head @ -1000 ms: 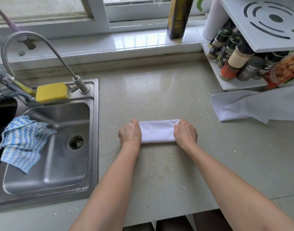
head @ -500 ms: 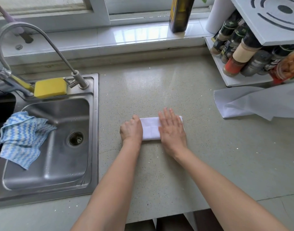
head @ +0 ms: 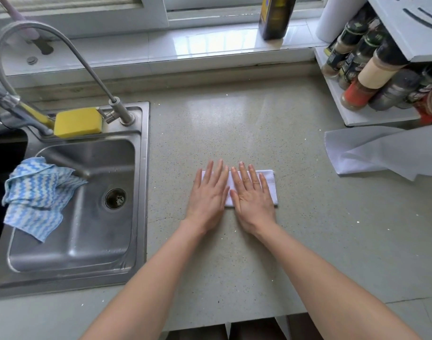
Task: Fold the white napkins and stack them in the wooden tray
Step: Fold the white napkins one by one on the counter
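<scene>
Tabletop (head: 234, 114), speckled and pale, carrying everything shown. Sink (head: 141, 192) well to the left of the left hand (head: 209, 196), with a blue-and-white cloth (head: 36, 195) draped over its left rim and a yellow sponge (head: 77, 121) on its back ledge. Loose white napkins (head: 381, 153) lie well to the right of the right hand (head: 253, 197). Folded napkin (head: 269, 185) lies flat beneath both hands; each hand is spread, fingers straight, palm pressing down on it, the hands side by side.
</scene>
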`<state>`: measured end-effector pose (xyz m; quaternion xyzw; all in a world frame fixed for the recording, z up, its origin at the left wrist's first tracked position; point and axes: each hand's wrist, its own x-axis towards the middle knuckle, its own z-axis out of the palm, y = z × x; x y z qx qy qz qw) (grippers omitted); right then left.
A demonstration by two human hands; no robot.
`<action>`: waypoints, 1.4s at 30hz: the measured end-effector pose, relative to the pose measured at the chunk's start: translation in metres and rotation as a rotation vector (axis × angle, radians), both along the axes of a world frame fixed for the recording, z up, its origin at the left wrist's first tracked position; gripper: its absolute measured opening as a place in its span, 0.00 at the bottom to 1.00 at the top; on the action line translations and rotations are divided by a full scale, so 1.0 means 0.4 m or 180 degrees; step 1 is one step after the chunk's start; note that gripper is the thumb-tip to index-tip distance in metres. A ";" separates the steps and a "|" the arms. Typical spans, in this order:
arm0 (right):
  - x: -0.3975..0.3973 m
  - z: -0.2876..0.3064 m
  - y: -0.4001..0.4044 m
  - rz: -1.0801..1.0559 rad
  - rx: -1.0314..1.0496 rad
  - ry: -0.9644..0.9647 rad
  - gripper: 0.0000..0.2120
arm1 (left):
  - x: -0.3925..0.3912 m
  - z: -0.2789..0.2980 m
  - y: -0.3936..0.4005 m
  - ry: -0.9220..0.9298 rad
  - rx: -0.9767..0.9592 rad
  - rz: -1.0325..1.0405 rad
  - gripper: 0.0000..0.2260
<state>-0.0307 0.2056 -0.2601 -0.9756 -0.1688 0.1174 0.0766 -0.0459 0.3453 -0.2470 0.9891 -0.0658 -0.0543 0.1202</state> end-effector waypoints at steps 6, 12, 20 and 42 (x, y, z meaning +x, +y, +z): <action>0.010 -0.005 -0.038 0.0143 -0.0021 -0.0010 0.27 | -0.004 -0.040 0.024 0.0328 0.0293 -0.0153 0.26; 0.019 0.022 -0.167 0.0058 -0.0207 0.0242 0.27 | -0.015 -0.026 0.074 0.0537 0.0321 -0.0265 0.27; 0.103 0.102 -0.093 -0.0074 -0.0332 -0.0133 0.12 | 0.078 0.064 0.084 0.0325 0.0013 0.0250 0.11; 0.023 0.359 0.315 0.0763 0.2792 0.1987 0.05 | -0.361 0.337 0.297 -0.1674 -0.1808 0.3914 0.08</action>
